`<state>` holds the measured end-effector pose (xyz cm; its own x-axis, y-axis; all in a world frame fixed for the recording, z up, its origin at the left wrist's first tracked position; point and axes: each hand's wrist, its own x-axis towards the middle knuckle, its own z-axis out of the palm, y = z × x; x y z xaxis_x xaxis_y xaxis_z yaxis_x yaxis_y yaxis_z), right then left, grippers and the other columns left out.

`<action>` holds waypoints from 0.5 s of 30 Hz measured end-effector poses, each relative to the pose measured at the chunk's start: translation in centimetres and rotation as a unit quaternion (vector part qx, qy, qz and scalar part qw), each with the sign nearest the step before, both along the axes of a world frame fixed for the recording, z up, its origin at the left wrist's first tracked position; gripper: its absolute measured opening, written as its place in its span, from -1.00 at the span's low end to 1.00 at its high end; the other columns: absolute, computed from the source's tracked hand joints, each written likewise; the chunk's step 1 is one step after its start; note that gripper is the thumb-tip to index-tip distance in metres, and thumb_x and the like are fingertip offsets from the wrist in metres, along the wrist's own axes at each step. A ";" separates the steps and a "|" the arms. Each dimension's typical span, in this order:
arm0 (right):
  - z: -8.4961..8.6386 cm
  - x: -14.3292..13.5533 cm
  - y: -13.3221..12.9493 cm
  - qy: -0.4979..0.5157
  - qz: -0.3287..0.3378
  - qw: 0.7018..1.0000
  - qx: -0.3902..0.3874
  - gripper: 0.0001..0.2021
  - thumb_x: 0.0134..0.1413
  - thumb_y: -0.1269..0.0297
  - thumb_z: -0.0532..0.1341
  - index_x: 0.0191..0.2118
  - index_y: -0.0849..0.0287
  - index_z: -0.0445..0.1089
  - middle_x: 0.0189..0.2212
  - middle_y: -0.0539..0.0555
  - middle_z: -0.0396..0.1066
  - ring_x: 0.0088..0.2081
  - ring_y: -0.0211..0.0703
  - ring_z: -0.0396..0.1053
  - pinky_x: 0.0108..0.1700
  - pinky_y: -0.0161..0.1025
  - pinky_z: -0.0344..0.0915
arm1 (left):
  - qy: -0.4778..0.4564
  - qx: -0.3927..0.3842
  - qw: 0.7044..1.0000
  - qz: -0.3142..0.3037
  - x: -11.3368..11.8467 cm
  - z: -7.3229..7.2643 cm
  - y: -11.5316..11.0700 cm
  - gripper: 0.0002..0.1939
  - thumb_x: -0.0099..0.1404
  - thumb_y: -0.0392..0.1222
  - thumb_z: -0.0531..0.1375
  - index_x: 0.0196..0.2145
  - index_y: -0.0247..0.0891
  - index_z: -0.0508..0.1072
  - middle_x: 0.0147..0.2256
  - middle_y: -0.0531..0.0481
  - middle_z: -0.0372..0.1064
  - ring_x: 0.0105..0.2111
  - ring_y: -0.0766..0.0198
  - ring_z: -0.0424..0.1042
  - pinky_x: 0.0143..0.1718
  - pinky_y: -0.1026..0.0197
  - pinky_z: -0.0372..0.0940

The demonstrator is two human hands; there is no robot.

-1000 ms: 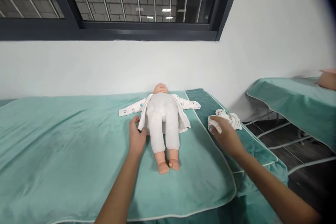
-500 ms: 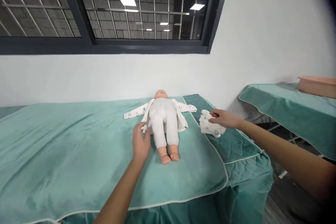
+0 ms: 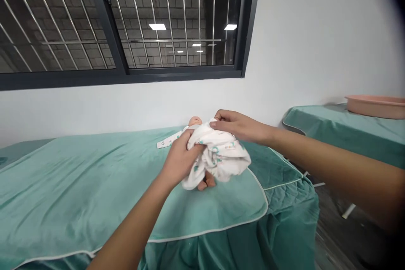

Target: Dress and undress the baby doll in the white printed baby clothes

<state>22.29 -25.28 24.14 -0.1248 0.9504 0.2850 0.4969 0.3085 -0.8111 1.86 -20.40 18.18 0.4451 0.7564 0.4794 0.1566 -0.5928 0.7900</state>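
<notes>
A white printed garment (image 3: 221, 152) hangs bunched between my two hands, above the doll. My left hand (image 3: 181, 156) pinches its left side, thumb over the cloth. At its top edge, the fingers of my right hand (image 3: 232, 124) are closed on the fabric. The doll (image 3: 195, 121) lies on its back on the green cover; its head, one printed sleeve (image 3: 167, 141) and its feet (image 3: 206, 182) show. The garment and my hands hide most of the doll's body.
The bed's green cover (image 3: 95, 177) has a pale-edged front border. A quilted dark green part lies at the right. Further right, a second green-covered table (image 3: 329, 124) holds a pink basin (image 3: 376, 106). A barred window is behind, above the white wall.
My right hand has lifted the printed garment from the quilted part and brought it left over the doll. My left hand has moved up and taken hold of it. The view has shifted slightly.
</notes>
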 end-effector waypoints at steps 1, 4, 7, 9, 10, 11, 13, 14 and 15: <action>0.3 -0.2 -0.3 -0.003 -0.004 1.000 0.003 -0.65 0.15 -0.08 0.19 -0.33 0.14 0.32 -0.50 -0.07 0.27 -0.46 -0.29 0.23 -0.46 -0.35 0.15 | -0.016 -0.013 1.000 0.015 -0.4 0.6 0.0 -0.77 0.24 -0.10 0.20 -0.18 -0.22 0.48 -0.29 0.05 0.48 -0.29 0.19 0.42 -0.30 0.24 0.27; 0.8 -0.7 -1.0 -0.004 0.002 0.999 0.037 -0.62 0.21 -0.10 0.13 -0.18 0.15 0.37 -0.26 0.04 0.41 -0.24 -0.18 0.37 -0.23 -0.25 0.33 | -0.060 -0.072 0.995 0.029 -0.9 2.0 0.1 -0.64 0.25 0.05 0.19 -0.15 -0.28 0.49 -0.26 -0.03 0.50 -0.29 0.16 0.43 -0.34 0.23 0.28; 0.1 -1.1 -1.8 -0.007 0.038 0.995 0.090 -0.50 0.11 -0.04 0.26 0.11 0.04 0.28 0.07 0.09 0.34 0.02 -0.06 0.35 -0.05 -0.15 0.37 | -0.087 -0.141 0.986 0.012 -0.8 3.0 -0.1 -0.53 0.21 0.13 0.22 -0.11 -0.31 0.48 -0.28 -0.09 0.50 -0.33 0.13 0.45 -0.40 0.22 0.29; -0.8 -1.5 -2.1 -0.037 0.056 0.992 0.103 -0.31 -0.02 0.07 0.37 0.24 -0.04 0.17 0.16 0.09 0.28 0.06 -0.02 0.34 -0.03 -0.13 0.38 | -0.099 -0.205 0.973 -0.040 -0.7 3.5 -0.4 -0.55 0.19 0.08 0.24 -0.09 -0.31 0.47 -0.33 -0.08 0.48 -0.38 0.14 0.45 -0.44 0.22 0.29; -1.2 -1.7 -2.2 -0.056 0.056 0.992 0.103 -0.28 -0.05 0.13 0.39 0.25 -0.06 0.16 0.15 0.08 0.30 0.02 -0.02 0.36 -0.05 -0.13 0.39 | -0.102 -0.243 0.961 -0.080 -0.7 3.7 -0.6 -0.58 0.20 0.05 0.25 -0.10 -0.30 0.47 -0.35 -0.07 0.47 -0.40 0.15 0.45 -0.45 0.22 0.29; -1.5 -1.7 -2.2 -0.072 0.054 0.991 0.096 -0.31 -0.03 0.19 0.38 0.24 -0.06 0.19 0.10 0.06 0.34 -0.03 -0.04 0.39 -0.08 -0.14 0.39 | -0.105 -0.277 0.948 -0.120 -0.8 3.9 -0.7 -0.63 0.21 0.01 0.25 -0.13 -0.30 0.48 -0.37 -0.06 0.46 -0.42 0.17 0.44 -0.46 0.23 0.29; -1.6 -1.5 -2.0 -0.069 0.060 0.993 0.068 -0.49 0.03 0.27 0.31 0.14 -0.01 0.32 0.00 0.04 0.42 -0.12 -0.08 0.42 -0.10 -0.16 0.38 | -0.106 -0.322 0.922 -0.186 -1.2 4.2 -0.8 -0.74 0.21 -0.07 0.27 -0.23 -0.32 0.49 -0.44 -0.02 0.43 -0.49 0.25 0.40 -0.49 0.27 0.25; -1.4 -1.1 -1.9 -0.045 0.070 0.995 0.047 -0.57 0.06 0.29 0.28 0.09 0.02 0.37 -0.04 0.04 0.45 -0.12 -0.09 0.43 -0.09 -0.17 0.38 | -0.109 -0.333 0.913 -0.210 -1.5 4.4 -0.8 -0.78 0.22 -0.09 0.28 -0.29 -0.32 0.48 -0.49 0.01 0.40 -0.54 0.30 0.36 -0.51 0.29 0.22; -1.1 -0.7 -1.7 -0.007 0.081 0.996 0.023 -0.63 0.08 0.28 0.26 0.05 0.06 0.40 -0.07 0.05 0.47 -0.12 -0.10 0.43 -0.09 -0.19 0.38 | -0.114 -0.337 0.906 -0.228 -1.7 4.5 -0.8 -0.79 0.22 -0.11 0.29 -0.33 -0.34 0.47 -0.53 0.03 0.36 -0.59 0.35 0.31 -0.54 0.31 0.19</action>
<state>21.57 -27.02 23.03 -0.2798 0.9034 0.3249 0.4487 0.4222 -0.7877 0.12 -21.18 22.73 0.7323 0.6742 0.0960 -0.1964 0.0741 0.9777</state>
